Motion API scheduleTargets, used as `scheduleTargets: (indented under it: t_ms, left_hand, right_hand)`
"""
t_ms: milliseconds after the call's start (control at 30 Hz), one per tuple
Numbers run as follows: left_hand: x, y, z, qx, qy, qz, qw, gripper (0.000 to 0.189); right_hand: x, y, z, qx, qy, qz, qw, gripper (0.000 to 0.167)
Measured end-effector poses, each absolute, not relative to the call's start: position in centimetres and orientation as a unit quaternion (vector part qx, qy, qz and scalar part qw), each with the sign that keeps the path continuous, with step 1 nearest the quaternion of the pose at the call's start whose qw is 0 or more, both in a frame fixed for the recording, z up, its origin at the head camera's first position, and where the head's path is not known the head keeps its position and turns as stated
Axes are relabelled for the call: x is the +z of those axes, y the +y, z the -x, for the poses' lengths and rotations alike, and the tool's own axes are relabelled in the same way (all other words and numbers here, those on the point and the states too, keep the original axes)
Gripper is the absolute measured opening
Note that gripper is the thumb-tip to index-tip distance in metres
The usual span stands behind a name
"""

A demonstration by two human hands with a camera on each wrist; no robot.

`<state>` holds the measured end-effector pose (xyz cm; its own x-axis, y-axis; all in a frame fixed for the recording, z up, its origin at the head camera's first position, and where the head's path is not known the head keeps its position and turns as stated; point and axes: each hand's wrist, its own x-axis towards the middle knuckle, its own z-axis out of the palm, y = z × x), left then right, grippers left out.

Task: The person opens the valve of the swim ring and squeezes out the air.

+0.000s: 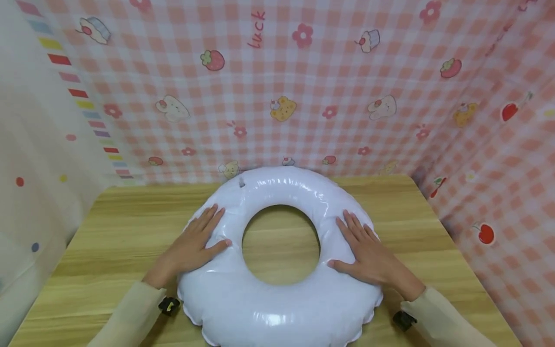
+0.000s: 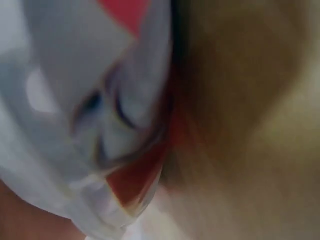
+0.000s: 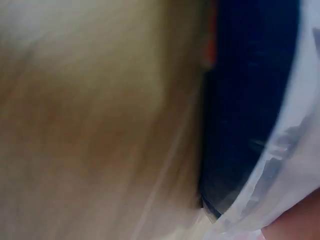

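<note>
A white inflated swim ring [image 1: 277, 308] lies flat on the wooden table, its plain side up. On its left side rests my left hand [image 1: 195, 243], palm down with fingers straight and thumb spread toward the hole. Mirroring it, my right hand [image 1: 364, 253] lies on the ring's right side, fingers extended. A small valve [image 1: 242, 182] shows near the ring's upper left edge. In the left wrist view the ring's underside [image 2: 75, 75] carries a red and dark print. Dark blue print [image 3: 250, 100] covers the ring's lower side in the right wrist view.
The wooden table [image 1: 130, 217] extends to both sides of the ring. Behind it hangs a pink checked cloth [image 1: 277, 72] with cartoon prints, which continues along the right side. A pale dotted cloth [image 1: 34, 144] hangs at the left.
</note>
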<state>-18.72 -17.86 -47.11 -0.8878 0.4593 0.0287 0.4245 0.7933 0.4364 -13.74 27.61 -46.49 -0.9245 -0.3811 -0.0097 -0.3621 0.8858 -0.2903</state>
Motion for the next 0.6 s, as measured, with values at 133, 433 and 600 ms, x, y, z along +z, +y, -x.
scheduleTargets:
  t_ms: [133,433,600]
  left_hand:
    - [-47.26,-17.71,18.91,0.216,0.948,-0.228,0.053,0.086]
    - [-47.4,-17.28,18.76,0.185,0.956,-0.215,0.069,0.09]
    - [-47.27,-17.04,18.73,0.168,0.96,-0.212,0.074,0.095]
  right_hand:
    - [-46.83,27.41,13.84,-0.141,0.971,0.189,0.034,0.109]
    - [-47.46,27.22,13.86,-0.135,0.972,0.19,0.029,0.111]
    - [-47.56,27.08,13.77,-0.139,0.972,0.187,0.025,0.111]
